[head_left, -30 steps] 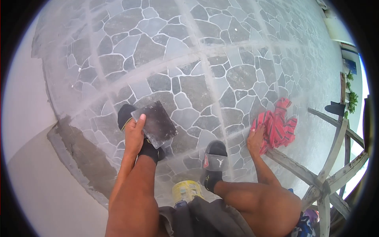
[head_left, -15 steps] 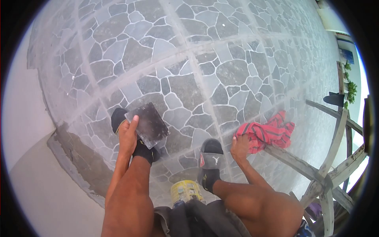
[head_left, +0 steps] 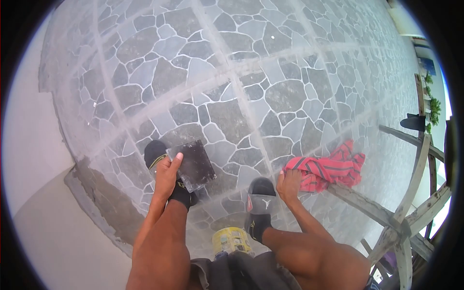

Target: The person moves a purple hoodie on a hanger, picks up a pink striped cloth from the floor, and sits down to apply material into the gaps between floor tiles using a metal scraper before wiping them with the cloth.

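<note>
Since the earlier frame, the red striped cloth [head_left: 325, 170] has been drawn nearer to the feet and bunched up, and the right hand [head_left: 289, 184] now rests on its left end, fingers curled into the fabric. Whether it truly grips or only presses down cannot be told, since the fingertips are buried in the folds. Held above the left foot, the dark square flat tile-like slab [head_left: 192, 165] has barely shifted; the left hand [head_left: 166, 176] clasps its near-left corner, thumb on top, the other fingers hidden beneath. That slab covers most of the black slipper [head_left: 155, 151] under it. Between the knees a yellow worn tub [head_left: 231, 241] is partly cut off by dark shorts. Beside the cloth runs a grey weathered wooden frame [head_left: 392, 212], its far end lost at the lens edge.
</note>
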`<move>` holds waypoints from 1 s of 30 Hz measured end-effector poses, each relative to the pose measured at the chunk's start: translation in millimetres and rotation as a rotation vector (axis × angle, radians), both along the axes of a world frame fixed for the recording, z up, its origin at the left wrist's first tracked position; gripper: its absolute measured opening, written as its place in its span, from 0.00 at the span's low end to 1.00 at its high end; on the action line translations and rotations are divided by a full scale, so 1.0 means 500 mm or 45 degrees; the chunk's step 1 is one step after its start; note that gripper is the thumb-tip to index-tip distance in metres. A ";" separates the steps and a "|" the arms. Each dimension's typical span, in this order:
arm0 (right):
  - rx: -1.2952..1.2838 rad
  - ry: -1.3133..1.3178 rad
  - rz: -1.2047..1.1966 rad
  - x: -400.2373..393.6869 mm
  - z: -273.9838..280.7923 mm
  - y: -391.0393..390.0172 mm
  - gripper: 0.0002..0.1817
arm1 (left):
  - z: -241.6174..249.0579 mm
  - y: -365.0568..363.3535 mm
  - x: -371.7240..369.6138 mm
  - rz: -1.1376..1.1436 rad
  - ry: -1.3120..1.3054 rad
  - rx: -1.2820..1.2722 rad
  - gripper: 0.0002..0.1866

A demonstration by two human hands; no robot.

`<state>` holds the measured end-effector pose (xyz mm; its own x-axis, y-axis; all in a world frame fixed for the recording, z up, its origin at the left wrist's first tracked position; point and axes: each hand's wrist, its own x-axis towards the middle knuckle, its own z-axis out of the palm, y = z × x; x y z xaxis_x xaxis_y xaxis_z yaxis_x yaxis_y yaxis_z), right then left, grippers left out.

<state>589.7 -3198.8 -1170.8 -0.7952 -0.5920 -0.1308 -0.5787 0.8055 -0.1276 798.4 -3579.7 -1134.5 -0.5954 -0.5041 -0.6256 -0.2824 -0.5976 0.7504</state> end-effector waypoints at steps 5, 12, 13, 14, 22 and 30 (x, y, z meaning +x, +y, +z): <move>0.037 -0.025 -0.014 0.003 -0.006 0.004 0.15 | 0.013 -0.008 -0.012 0.013 -0.006 0.028 0.15; 0.058 0.007 0.003 0.006 -0.011 0.011 0.15 | 0.001 -0.004 -0.007 0.060 0.029 0.044 0.15; 0.062 0.010 0.005 0.006 -0.012 0.012 0.15 | 0.001 -0.003 -0.008 0.072 0.048 0.045 0.15; 0.055 0.004 0.001 0.005 -0.009 0.009 0.15 | 0.003 -0.003 -0.008 0.065 0.045 0.042 0.15; 0.059 0.002 0.015 0.005 -0.011 0.012 0.15 | -0.003 -0.005 -0.003 0.041 0.061 0.027 0.15; 0.040 0.005 0.020 0.004 -0.007 0.007 0.16 | 0.003 -0.004 -0.005 0.044 0.037 0.020 0.16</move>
